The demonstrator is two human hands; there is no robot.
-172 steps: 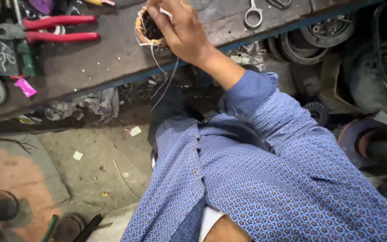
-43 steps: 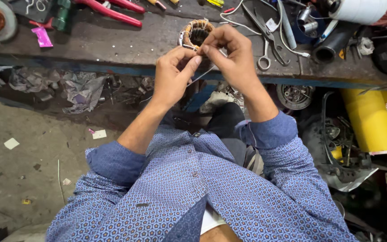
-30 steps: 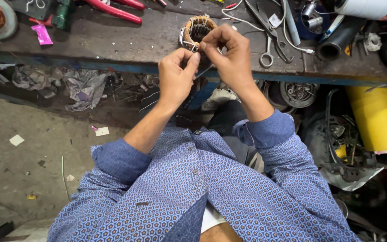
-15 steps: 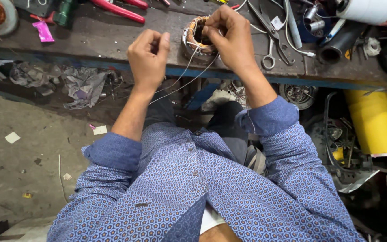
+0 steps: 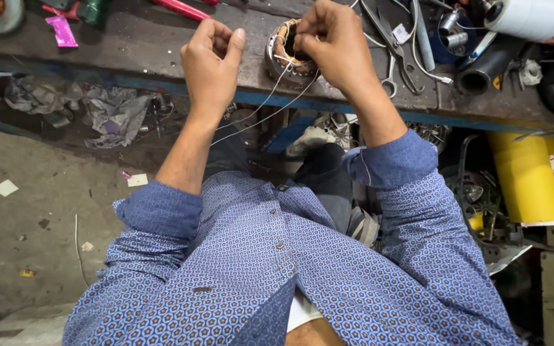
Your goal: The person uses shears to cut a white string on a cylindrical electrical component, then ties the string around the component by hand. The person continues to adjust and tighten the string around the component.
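Note:
A round motor stator [image 5: 283, 54] with copper windings stands at the front edge of a dark workbench [image 5: 161, 45]. My right hand [image 5: 331, 41] grips its right side, fingers pinched at the windings. My left hand [image 5: 211, 61] is closed to the left of it, pulling thin white threads [image 5: 264, 106] that run from the stator down toward my lap. Both forearms come out of rolled blue patterned sleeves.
On the bench lie red-handled pliers [image 5: 181, 9], a wrench and scissors [image 5: 389, 54], a black tube [image 5: 485, 64] and a white roll [image 5: 527, 16]. Rags [image 5: 113, 112] lie under the bench on the left. A yellow sheet [image 5: 530, 179] and motor parts are at the right.
My left hand moved left, away from the stator, drawing the threads out. My right hand stayed on the stator. The camera view shifted slightly.

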